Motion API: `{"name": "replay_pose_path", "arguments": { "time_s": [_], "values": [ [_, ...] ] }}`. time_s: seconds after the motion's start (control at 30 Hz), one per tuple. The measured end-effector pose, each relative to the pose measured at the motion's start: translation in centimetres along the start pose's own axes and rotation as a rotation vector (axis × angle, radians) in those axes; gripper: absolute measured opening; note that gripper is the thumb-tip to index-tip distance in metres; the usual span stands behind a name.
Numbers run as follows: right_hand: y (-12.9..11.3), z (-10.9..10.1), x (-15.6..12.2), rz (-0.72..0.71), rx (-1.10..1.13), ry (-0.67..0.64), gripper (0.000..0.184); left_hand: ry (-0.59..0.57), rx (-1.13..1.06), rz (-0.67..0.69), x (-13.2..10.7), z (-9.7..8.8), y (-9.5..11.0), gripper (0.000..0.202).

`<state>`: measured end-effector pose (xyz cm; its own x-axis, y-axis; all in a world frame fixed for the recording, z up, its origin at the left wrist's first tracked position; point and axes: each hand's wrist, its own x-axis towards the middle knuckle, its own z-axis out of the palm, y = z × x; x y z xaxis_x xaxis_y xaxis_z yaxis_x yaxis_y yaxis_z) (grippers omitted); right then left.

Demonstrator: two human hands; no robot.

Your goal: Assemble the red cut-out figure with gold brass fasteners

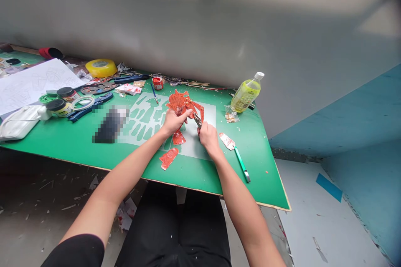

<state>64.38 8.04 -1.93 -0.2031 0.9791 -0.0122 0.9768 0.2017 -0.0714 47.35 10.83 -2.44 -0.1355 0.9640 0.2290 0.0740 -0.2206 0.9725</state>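
My left hand (173, 122) pinches the lower part of a red-orange cut-out puppet figure (181, 102) that lies over a pale stencil sheet (147, 119) on the green table (94, 146). My right hand (207, 135) is closed round a small metal plier-like tool (197, 120) whose tip touches the figure's arm. Loose red cut-out pieces lie near my hands: one (178, 137) under the left hand, one (168, 158) nearer the table's front edge, one (227, 140) to the right.
A green-handled knife (242, 164) lies at the right. A yellow-green drink bottle (247, 93) lies tilted at the back right. Paint jars (62, 100), tape rolls (100, 67), a red paint pot (157, 83), a brush (154, 92), blue pliers (90, 106) and paper sheets (34, 83) crowd the left.
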Motion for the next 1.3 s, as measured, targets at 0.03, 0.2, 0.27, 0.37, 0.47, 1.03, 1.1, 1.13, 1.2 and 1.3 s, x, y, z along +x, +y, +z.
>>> {"name": "replay_pose_path", "arguments": {
  "time_s": [0.03,0.2,0.27,0.37,0.47,1.03,1.1,1.13,1.2,1.3],
  "values": [
    [0.0,0.0,0.0,0.002,0.000,-0.004,0.034,-0.002,0.006,-0.009,0.0,0.0,0.0,0.043],
    [-0.1,-0.2,-0.1,0.026,0.066,-0.010,0.035,-0.005,0.013,-0.022,-0.2,0.1,0.3,0.046],
    [0.0,-0.3,-0.1,0.051,0.155,-0.007,0.036,-0.002,0.009,-0.024,-0.2,0.1,0.4,0.047],
    [0.1,-0.6,-0.2,0.062,0.353,-0.016,0.054,0.034,-0.043,-0.047,0.5,-0.3,0.4,0.045],
    [-0.3,-0.9,-0.7,0.021,0.572,-0.009,0.063,0.116,-0.158,-0.066,1.9,-1.5,0.3,0.037],
    [-5.3,-3.8,1.0,-0.060,0.190,-0.411,0.038,0.153,-0.118,-0.227,3.7,-3.0,-2.8,0.030],
    [-5.1,-3.5,1.7,-0.111,0.248,-0.373,0.059,0.160,-0.124,-0.232,3.9,-3.1,-3.0,0.029],
    [-4.9,-3.3,2.1,-0.143,0.293,-0.380,0.066,0.165,-0.128,-0.234,3.9,-3.1,-3.1,0.028],
    [-4.6,-3.2,2.9,-0.202,0.371,-0.459,0.060,0.177,-0.136,-0.239,4.1,-3.1,-3.2,0.026],
    [-4.4,-3.3,3.6,-0.226,0.370,-0.543,0.042,0.187,-0.148,-0.242,4.3,-3.0,-3.3,0.026]
  ]
}}
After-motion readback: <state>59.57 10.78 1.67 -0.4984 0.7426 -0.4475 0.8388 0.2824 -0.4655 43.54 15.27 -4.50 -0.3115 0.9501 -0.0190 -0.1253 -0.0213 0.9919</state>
